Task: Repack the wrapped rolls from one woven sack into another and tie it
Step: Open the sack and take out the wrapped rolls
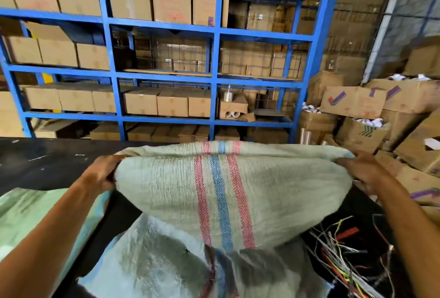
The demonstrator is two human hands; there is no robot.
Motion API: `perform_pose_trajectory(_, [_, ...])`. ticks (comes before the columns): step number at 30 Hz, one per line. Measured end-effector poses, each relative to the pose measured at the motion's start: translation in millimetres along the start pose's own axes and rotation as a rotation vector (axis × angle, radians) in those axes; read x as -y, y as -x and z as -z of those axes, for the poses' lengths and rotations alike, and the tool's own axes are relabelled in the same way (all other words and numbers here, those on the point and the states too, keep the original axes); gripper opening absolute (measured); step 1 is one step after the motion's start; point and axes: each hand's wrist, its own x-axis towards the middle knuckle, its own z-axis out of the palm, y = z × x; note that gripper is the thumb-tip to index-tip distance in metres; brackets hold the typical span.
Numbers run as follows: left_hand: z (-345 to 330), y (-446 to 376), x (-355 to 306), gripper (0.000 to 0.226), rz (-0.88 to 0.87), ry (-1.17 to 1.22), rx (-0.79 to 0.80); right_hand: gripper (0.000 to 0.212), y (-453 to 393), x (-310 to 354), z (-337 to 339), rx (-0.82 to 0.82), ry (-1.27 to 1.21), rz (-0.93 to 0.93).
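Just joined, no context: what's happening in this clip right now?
A person is holding a striped woven sack up by its two far corners, the left hand gripping one and the right hand the other. It is upended over a second, paler woven sack below, apparently to tip its contents across. No rolls are visible. Loose coloured strips lie to the right, and blue shelving with cartons stands behind.

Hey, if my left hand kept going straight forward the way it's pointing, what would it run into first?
Probably only the black table. The left hand grips the striped woven sack at its corner and points forward. The blue shelving rack stands beyond the table, though depth is hard to judge.
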Motion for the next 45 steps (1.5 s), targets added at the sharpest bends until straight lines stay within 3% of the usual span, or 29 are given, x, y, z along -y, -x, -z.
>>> perform_pose_trajectory(2, [6.7,-6.2,9.9,0.029,-0.093,-0.328,-0.137,0.025,0.6,-0.3,-2.5,-0.081,0.371,0.050])
perform_pose_trajectory(4, [8.6,3.0,13.3,0.029,-0.162,-0.675,-0.232,0.037,3.7,2.4,-8.2,-0.169,0.537,0.035])
perform_pose_trajectory(5, [7.3,7.2,12.7,0.029,-0.164,-0.734,-0.272,0.041,5.1,6.9,-13.5,-0.201,0.541,0.029])
perform_pose_trajectory(6, [1.9,13.1,11.5,0.028,-0.158,-0.694,-0.268,0.046,6.2,11.0,-18.2,-0.217,0.552,0.026])
perform_pose_trajectory(8, [-13.8,19.1,4.8,0.028,-0.027,-0.349,-0.152,0.052,8.8,23.9,-31.3,-0.198,0.435,-0.008])
perform_pose_trajectory(10, [-25.0,14.1,-2.8,0.031,0.123,0.066,0.015,0.042,10.1,38.9,-44.2,-0.119,0.085,-0.088])
perform_pose_trajectory(12, [-32.4,16.5,-11.7,0.036,0.215,0.334,0.122,0.025,11.8,48.0,-46.6,-0.008,-0.308,-0.187])
perform_pose_trajectory(16, [-11.7,22.6,-32.4,0.044,0.238,0.562,0.042,0.017,6.0,40.7,-13.9,0.089,-0.676,-0.244])
perform_pose_trajectory(18, [3.6,17.2,-33.1,0.043,0.250,0.574,0.032,0.024,5.7,35.4,1.1,0.089,-0.740,-0.259])
perform_pose_trajectory(21, [1.6,21.9,-33.3,0.025,0.177,0.516,0.004,0.013,5.8,34.6,4.7,0.107,-0.672,-0.175])
perform_pose_trajectory(26, [-4.8,34.7,-37.5,0.020,0.110,0.337,-0.024,0.038,-19.3,25.8,-1.8,0.001,-0.013,-0.095])
perform_pose_trajectory(28, [-5.8,37.8,-44.1,0.021,0.120,0.383,0.020,0.039,-23.0,24.7,-6.5,-0.104,0.338,-0.045])
perform_pose_trajectory(30, [-14.3,44.4,-50.5,0.028,0.088,0.444,0.088,0.037,-27.8,24.3,-16.5,-0.234,0.473,-0.015])
perform_pose_trajectory(32, [-29.0,52.4,-54.3,0.034,0.058,0.433,0.144,0.037,-24.6,30.3,-30.6,-0.242,0.362,-0.053])
perform_pose_trajectory(34, [-37.1,61.5,-58.1,0.034,0.066,0.392,0.175,0.036,-19.0,42.9,-37.6,-0.108,0.034,-0.102])
perform_pose_trajectory(37, [-14.2,59.3,-61.2,0.037,0.051,0.423,0.123,0.027,-0.6,53.6,-19.5,0.031,-0.436,-0.232])
perform_pose_trajectory(39, [5.3,48.4,-55.5,0.037,0.069,0.442,0.061,0.012,6.7,52.6,-8.1,0.060,-0.622,-0.251])
perform_pose_trajectory(42, [8.1,46.6,-42.2,0.030,0.089,0.336,0.050,0.022,3.1,46.5,-9.1,0.101,-0.663,-0.181])
perform_pose_trajectory(45, [12.3,45.4,-32.5,0.033,0.089,0.167,-0.003,0.029,-19.0,36.8,-15.6,0.097,-0.391,-0.130])
